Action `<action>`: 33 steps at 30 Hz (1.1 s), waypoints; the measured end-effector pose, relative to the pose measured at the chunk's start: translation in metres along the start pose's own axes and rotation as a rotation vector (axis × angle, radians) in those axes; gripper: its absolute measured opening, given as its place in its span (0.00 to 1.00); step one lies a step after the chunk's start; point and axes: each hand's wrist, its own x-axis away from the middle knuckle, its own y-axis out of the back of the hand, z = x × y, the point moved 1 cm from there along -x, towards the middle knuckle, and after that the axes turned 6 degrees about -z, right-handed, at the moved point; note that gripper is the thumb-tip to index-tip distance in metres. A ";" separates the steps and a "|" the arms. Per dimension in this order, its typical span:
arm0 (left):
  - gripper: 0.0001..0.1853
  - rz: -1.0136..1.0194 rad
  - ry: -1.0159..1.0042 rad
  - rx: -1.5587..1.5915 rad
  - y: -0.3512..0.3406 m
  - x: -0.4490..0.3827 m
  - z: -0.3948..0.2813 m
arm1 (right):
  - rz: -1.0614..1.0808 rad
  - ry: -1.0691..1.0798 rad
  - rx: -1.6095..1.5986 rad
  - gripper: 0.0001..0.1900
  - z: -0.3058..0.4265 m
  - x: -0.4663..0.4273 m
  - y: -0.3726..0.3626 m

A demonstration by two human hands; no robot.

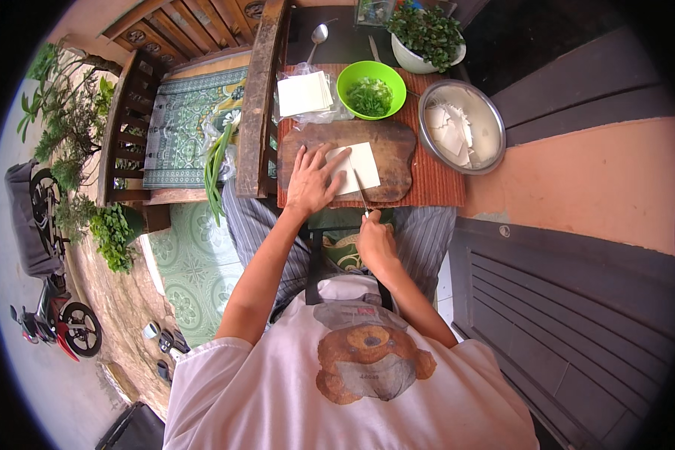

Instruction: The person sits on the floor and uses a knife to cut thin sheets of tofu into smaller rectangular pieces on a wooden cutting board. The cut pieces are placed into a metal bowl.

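My left hand (311, 180) lies flat with spread fingers on the wooden cutting board (392, 140), pressing the left part of a pale, thin square sheet (365, 160), perhaps a dough wrapper. In my right hand (378, 242) is a knife (358, 183), gripped by its light handle. Its blade points away from me and lies across the sheet, near my left fingertips. Behind the board, a stack of similar sheets (304, 94) rests on clear plastic. A lime-green bowl (394, 74) holds chopped green onion (370, 97). To the right, a steel bowl (490, 135) contains cut pale pieces (450, 132).
An orange-red mat (441, 183) lies under the board. Behind stand a spoon (319, 35) lying flat and a white-potted plant (426, 36). A wooden armrest (260, 101) borders the left side; whole green onions (216, 163) lie on the bench beyond it. A wall (574, 174) rises at right.
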 end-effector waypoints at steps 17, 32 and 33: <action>0.29 0.007 0.006 0.019 -0.001 0.000 0.001 | -0.019 0.014 0.001 0.16 -0.007 0.004 -0.009; 0.31 -0.110 0.191 0.266 0.000 -0.005 0.010 | 0.052 0.015 0.032 0.16 -0.015 0.024 0.012; 0.29 -0.129 0.207 0.300 0.001 -0.007 0.009 | 0.059 0.021 0.041 0.16 -0.016 0.028 0.016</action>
